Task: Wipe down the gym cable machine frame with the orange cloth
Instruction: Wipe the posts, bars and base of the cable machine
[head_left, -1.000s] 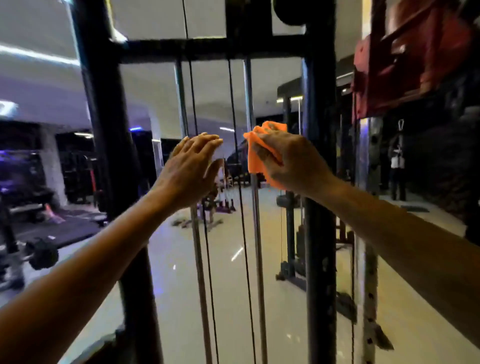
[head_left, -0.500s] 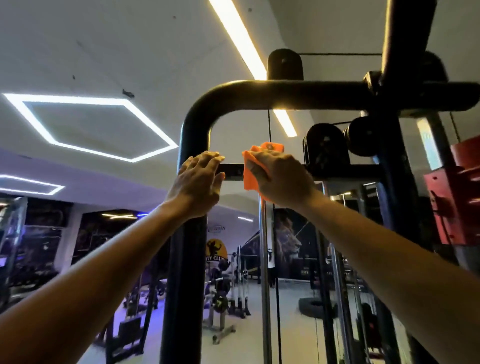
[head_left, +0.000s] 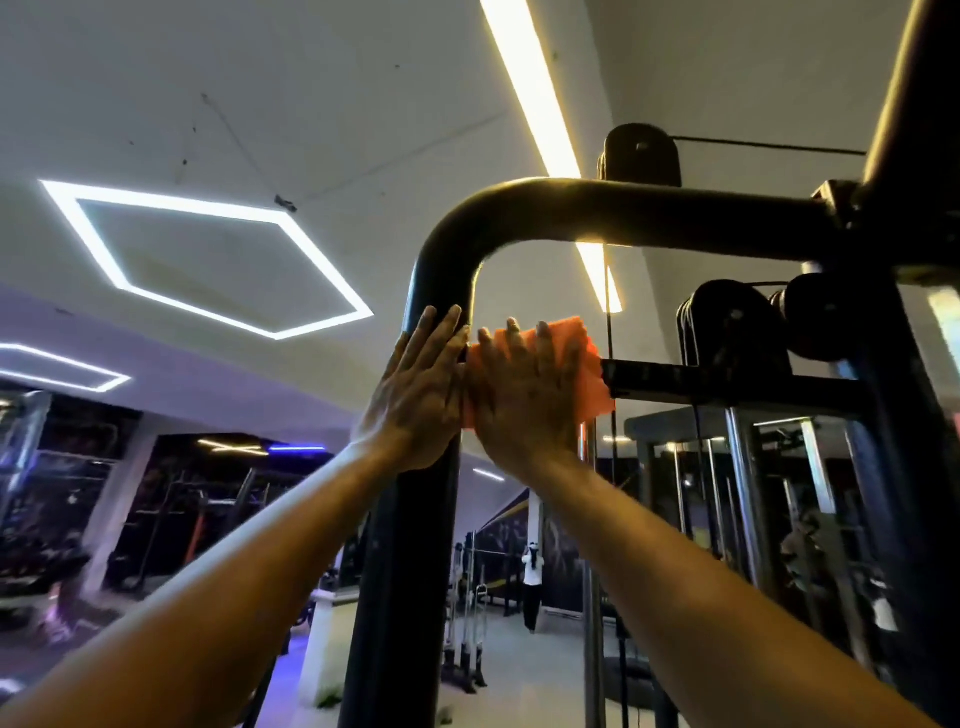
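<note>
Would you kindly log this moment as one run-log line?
stage: wiping | right hand: presses crumpled orange cloth on black crossbar | left hand: flat on black steel upright

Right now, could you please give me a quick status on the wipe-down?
Left hand flat on the black upright. Right hand pressing the orange cloth on the crossbar. Nothing in the way.

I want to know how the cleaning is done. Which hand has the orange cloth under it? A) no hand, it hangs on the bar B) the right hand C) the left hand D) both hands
B: the right hand presses the crumpled orange cloth against the black horizontal crossbar, while the left hand lies flat and bare on the thick black metal upright post.
</note>
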